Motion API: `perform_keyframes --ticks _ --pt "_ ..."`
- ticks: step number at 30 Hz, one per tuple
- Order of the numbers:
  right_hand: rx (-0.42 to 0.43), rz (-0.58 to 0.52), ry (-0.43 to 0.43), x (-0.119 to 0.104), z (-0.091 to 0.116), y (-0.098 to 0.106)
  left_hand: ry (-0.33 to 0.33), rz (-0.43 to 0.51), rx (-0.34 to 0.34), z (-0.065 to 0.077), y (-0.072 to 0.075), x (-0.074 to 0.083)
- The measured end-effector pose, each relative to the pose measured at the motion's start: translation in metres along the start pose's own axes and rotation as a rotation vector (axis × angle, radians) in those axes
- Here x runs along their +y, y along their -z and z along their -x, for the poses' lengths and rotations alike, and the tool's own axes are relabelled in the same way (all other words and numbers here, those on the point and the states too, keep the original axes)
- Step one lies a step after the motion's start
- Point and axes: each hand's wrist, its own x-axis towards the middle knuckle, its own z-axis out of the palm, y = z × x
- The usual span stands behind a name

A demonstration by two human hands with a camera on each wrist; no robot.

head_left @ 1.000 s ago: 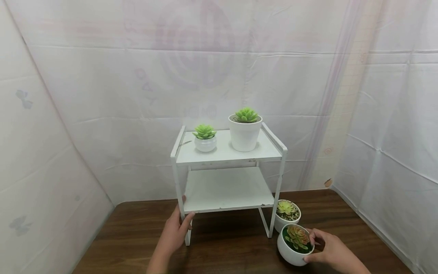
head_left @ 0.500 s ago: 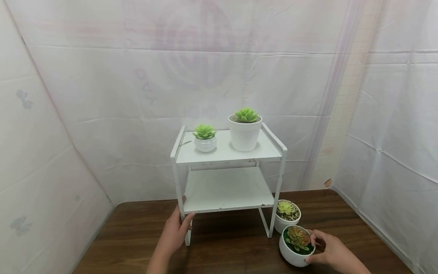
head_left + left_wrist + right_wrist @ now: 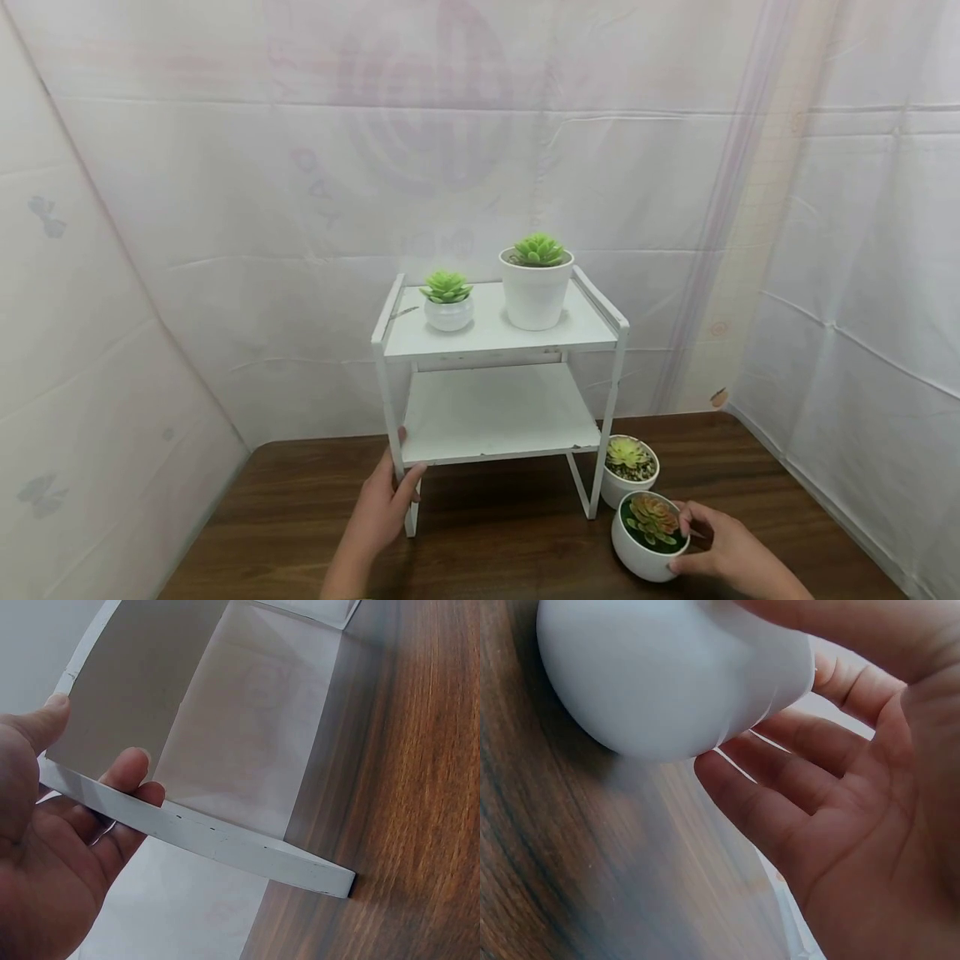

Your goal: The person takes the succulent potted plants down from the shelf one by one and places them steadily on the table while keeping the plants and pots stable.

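Observation:
My left hand (image 3: 381, 504) grips the front left leg of a white two-tier shelf rack (image 3: 495, 412), at the height of the lower board. In the left wrist view its fingers curl around the white frame bar (image 3: 225, 844), with the thumb along the board's edge. Low on the right, my right hand (image 3: 716, 546) holds a round white potted succulent (image 3: 645, 558) with reddish-green leaves by its right side. The right wrist view shows the smooth white pot (image 3: 645, 682) between thumb and fingers, close to the wood.
On the rack's top board stand a small potted succulent (image 3: 448, 312) and a taller one (image 3: 535, 296). Another potted succulent (image 3: 630, 471) sits by the rack's right leg, just behind the held pot. Brown table (image 3: 300, 517); white sheeting (image 3: 300, 208) hangs behind and at both sides.
The right hand and its potted succulent have shifted very slightly to the right. The left hand keeps its grip on the rack. The head view has tilted a touch.

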Motion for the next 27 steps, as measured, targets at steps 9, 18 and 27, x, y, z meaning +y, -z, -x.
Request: perform_keyframes --ticks 9,18,27 --pt "-0.018 -0.007 -0.011 -0.0021 -0.0006 0.0007 0.001 0.007 -0.002 -0.0002 -0.0007 -0.0001" --pt "0.011 0.001 0.011 -0.0026 0.0014 0.0001 -0.005 0.002 0.003 -0.0002 -0.0015 -0.001" --pt "0.071 -0.044 -0.038 -0.0056 0.004 0.0018 -0.005 0.004 0.002 -0.0004 -0.0019 -0.0031"
